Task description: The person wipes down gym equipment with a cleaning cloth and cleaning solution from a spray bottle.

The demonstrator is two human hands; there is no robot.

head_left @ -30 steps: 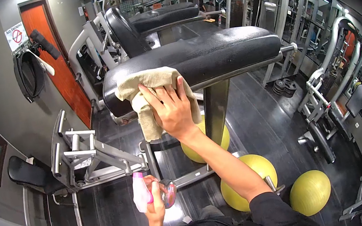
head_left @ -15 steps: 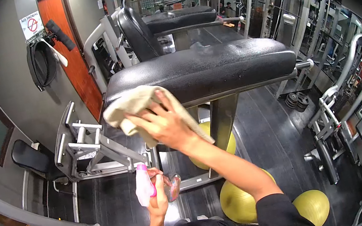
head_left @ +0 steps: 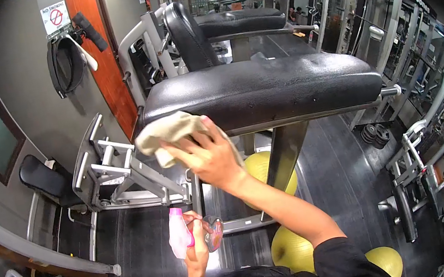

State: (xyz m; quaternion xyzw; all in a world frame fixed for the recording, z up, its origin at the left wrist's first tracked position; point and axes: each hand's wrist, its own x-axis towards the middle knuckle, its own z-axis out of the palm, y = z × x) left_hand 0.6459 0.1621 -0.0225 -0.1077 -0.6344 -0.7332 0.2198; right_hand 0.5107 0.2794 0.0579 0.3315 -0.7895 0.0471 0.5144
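Observation:
My right hand (head_left: 210, 158) has its fingers spread over a beige cloth (head_left: 170, 130), holding it against the near left end of a long black padded cushion (head_left: 267, 92). Part of the cloth hangs beneath the palm. Lower down, my left hand (head_left: 196, 244) is wrapped round a spray bottle with a pink and white head (head_left: 178, 235). A clear rounded part (head_left: 214, 233) shows to the right of those fingers; how it joins the head is hidden. The bottle is apart from the cushion.
A metal post (head_left: 287, 156) supports the cushion, with yellow exercise balls (head_left: 292, 248) on the floor around it. Grey-framed machines (head_left: 121, 174) stand left, others (head_left: 416, 163) right. Weight plates (head_left: 374, 134) lie by the right rack. Belts (head_left: 66, 65) hang on the wall.
My right hand and the cloth have shifted slightly down along the cushion's left end. The view has turned a little left. My left hand still grips the spray bottle.

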